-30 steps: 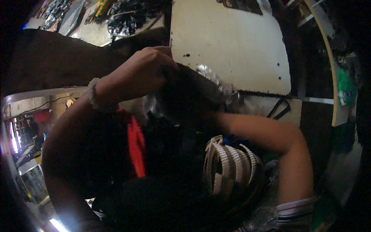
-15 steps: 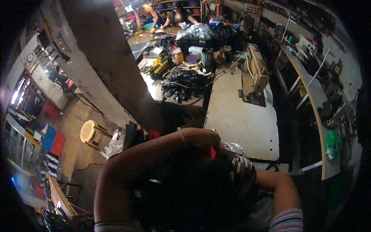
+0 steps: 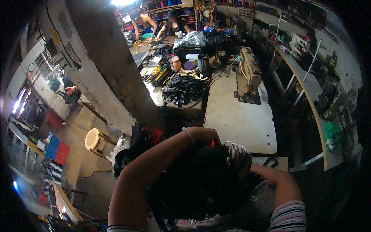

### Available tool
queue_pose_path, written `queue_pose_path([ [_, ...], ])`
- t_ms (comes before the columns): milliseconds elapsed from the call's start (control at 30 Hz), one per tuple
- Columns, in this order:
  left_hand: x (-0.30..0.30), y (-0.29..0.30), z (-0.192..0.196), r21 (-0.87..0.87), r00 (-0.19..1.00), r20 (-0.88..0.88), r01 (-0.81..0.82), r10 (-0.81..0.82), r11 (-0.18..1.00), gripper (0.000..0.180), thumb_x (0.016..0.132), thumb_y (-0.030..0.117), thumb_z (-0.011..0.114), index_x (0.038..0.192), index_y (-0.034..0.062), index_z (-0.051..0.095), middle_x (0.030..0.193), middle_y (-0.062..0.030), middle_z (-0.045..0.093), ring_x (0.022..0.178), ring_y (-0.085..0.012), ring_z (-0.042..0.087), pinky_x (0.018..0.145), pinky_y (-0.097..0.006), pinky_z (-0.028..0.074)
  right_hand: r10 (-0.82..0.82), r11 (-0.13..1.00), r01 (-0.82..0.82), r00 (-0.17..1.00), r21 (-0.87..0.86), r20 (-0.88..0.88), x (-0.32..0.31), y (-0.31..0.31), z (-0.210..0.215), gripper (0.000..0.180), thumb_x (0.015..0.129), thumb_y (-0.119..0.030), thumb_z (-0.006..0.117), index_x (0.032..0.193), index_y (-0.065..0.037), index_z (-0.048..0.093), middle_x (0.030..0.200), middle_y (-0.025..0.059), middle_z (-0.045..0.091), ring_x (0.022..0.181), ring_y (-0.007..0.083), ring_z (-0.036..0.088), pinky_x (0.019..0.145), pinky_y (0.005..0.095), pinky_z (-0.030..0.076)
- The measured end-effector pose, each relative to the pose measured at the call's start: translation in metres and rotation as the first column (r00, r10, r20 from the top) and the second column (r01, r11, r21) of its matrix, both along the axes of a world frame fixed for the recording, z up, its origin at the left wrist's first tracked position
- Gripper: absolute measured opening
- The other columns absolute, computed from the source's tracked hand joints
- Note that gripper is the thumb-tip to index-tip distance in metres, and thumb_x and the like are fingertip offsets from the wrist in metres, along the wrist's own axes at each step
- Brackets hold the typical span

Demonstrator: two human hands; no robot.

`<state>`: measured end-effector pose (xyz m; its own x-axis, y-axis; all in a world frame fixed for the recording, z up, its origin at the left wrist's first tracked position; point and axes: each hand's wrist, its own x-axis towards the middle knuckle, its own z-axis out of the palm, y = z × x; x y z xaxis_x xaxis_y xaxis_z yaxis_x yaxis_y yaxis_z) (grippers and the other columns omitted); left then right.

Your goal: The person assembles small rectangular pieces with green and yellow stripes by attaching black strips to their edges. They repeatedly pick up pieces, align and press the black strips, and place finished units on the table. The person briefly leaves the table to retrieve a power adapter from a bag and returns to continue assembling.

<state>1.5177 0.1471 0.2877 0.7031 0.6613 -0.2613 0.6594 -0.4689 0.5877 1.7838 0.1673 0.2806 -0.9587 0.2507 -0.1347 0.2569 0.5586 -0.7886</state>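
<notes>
My left hand (image 3: 204,136), with a bead bracelet at the wrist, is closed over the top of a big dark bundle of material (image 3: 197,185) held up close below the camera. A white and black striped piece (image 3: 238,153) sticks out of the bundle on its right side, and a red piece (image 3: 157,135) shows at its left. My right forearm (image 3: 284,185) bends in from the lower right toward the bundle. The right hand itself is hidden behind the dark material.
A pale worktable (image 3: 239,120) with a sewing machine (image 3: 249,71) stands ahead, with a pile of black pieces (image 3: 183,87) to its left. A concrete pillar (image 3: 104,73) rises at left and a yellow stool (image 3: 94,139) stands near it. Two people (image 3: 154,23) work far back.
The view has swung up from the tabletop to take in the whole workshop. The bundle now sits lower in the picture, with my left hand still on top of it.
</notes>
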Motion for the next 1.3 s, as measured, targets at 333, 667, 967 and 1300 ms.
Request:
queue_pose_path([
  [333, -0.006, -0.013, 0.003, 0.043, 0.985, 0.002, -0.171, 0.171, 0.984, 0.041, 0.079, 0.0, 0.059, 0.118, 0.0057, 0.068, 0.111, -0.0157, 0.071, 0.092, -0.0304, 0.069, 0.082, -0.041, 0.055, -0.094, 0.991, 0.086, 0.992, -0.104, -0.082, -0.015, 0.012, -0.043, 0.036, 0.083, -0.028, 0.069, 0.109, -0.004, 0.069, 0.107, 0.0147, 0.071, 0.098, 0.0273, 0.068, 0.092, 0.0389, 0.05],
  [667, -0.009, -0.018, 0.021, 0.211, 0.939, 0.063, -0.343, 0.337, 0.915, 0.03, 0.086, 0.008, 0.061, 0.115, 0.0063, 0.07, 0.093, -0.0101, 0.074, 0.078, -0.0188, 0.07, 0.068, -0.037, 0.057, -0.161, 0.957, 0.167, 0.986, 0.238, -0.043, 0.062, 0.026, 0.129, 0.021, 0.09, -0.006, 0.059, 0.109, 0.0, 0.066, 0.092, 0.0109, 0.07, 0.087, 0.0184, 0.068, 0.075, 0.0346, 0.053],
  [967, 0.068, -0.053, 0.143, -0.125, 0.629, 0.653, -0.46, 0.422, 0.879, 0.05, 0.094, 0.026, 0.066, 0.139, 0.0078, 0.053, 0.128, -0.0113, 0.064, 0.122, -0.0215, 0.056, 0.107, -0.038, 0.041, -0.297, 0.949, 0.304, 0.788, -0.077, -0.54, 0.047, -0.006, 0.273, 0.027, 0.102, -0.028, 0.054, 0.118, -0.007, 0.062, 0.095, 0.0024, 0.065, 0.094, 0.013, 0.065, 0.082, 0.0303, 0.054],
  [1300, 0.13, -0.03, 0.151, -0.126, 0.486, 0.811, -0.4, 0.326, 0.908, 0.021, 0.101, 0.016, 0.057, 0.11, -0.0023, 0.061, 0.107, -0.0117, 0.069, 0.105, -0.0208, 0.063, 0.095, -0.034, 0.048, -0.379, 0.925, 0.234, 0.525, -0.299, -0.762, 0.042, 0.006, 0.323, 0.027, 0.1, -0.016, 0.056, 0.121, 0.001, 0.059, 0.1, 0.0118, 0.068, 0.091, 0.023, 0.07, 0.081, 0.0391, 0.058],
])
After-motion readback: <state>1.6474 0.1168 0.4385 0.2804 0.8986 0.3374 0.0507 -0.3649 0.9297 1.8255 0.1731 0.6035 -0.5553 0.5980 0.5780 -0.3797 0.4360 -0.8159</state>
